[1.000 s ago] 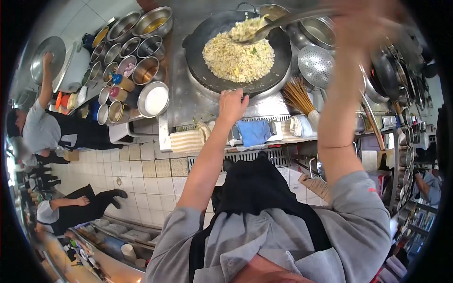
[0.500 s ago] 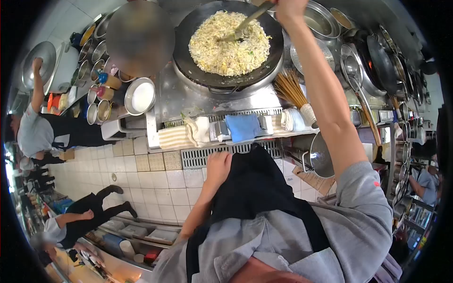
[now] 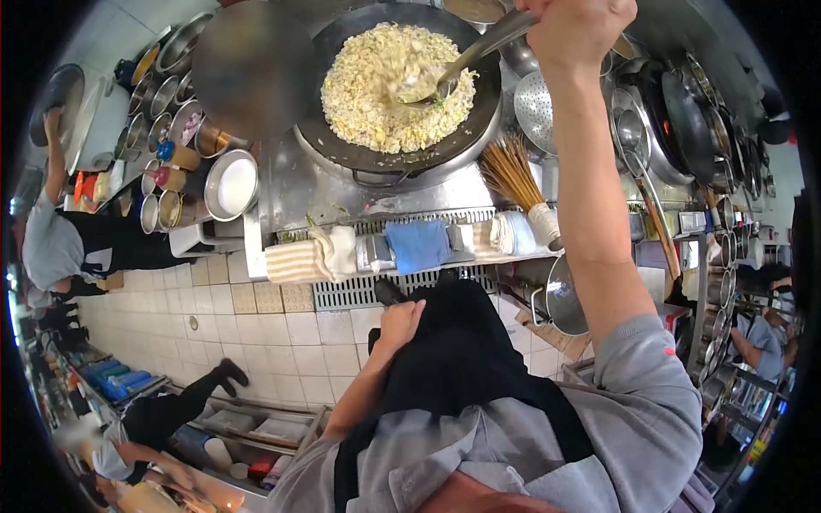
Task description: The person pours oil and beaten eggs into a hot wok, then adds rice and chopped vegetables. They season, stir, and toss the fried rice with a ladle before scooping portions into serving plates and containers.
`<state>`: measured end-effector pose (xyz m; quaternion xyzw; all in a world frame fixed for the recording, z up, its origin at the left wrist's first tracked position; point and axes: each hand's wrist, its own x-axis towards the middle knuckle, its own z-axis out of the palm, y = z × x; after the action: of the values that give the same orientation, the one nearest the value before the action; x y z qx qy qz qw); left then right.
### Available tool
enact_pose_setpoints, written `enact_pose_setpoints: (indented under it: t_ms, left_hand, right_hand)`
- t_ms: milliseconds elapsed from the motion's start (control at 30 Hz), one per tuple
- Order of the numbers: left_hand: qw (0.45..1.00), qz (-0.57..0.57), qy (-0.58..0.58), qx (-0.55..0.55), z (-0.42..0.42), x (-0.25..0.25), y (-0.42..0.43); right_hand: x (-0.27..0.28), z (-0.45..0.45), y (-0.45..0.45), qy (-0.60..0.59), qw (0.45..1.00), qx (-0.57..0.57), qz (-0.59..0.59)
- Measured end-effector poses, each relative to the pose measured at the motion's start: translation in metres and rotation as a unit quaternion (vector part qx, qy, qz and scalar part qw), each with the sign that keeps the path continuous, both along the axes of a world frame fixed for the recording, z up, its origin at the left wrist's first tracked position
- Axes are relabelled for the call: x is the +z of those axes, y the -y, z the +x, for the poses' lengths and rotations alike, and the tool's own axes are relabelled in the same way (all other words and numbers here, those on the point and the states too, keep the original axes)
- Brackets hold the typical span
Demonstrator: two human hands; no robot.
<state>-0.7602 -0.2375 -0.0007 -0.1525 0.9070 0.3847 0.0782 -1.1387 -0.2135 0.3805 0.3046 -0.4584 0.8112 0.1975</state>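
Holding ladle at wok, steel counter, pale tiled floor

Pale yellow rice (flecked with green), black wok, blue cloth, beige-and-white striped towel, black apron

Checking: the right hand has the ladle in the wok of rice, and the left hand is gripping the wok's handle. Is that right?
Not quite: the left hand is off the wok, down by the black apron, as the head view shows. The right hand does have the ladle in the wok of rice.
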Motion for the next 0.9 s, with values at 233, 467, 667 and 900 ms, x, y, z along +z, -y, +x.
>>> enact_pose_setpoints:
  t_ms: [233, 467, 667, 900]
  left_hand:
    - [0.995, -0.073, 0.044, -0.044, -0.012, -0.043, -0.016]
    - [0.99, -0.006, 0.064, -0.127, -0.063, -0.074, -0.046]
    - [0.958, -0.106, 0.072, -0.255, -0.116, -0.097, -0.09]
    - [0.953, -0.049, 0.148, -0.259, -0.12, -0.142, -0.113]
  right_hand:
    - [-0.043, -0.068, 0.016, 0.051, 0.998, 0.045, 0.013]
    - [-0.083, -0.039, 0.032, 0.122, 0.99, 0.046, -0.05]
    - [-0.059, -0.023, 0.027, -0.062, 0.972, 0.21, 0.08]
    - [0.012, -0.049, -0.002, -0.015, 0.978, 0.164, 0.13]
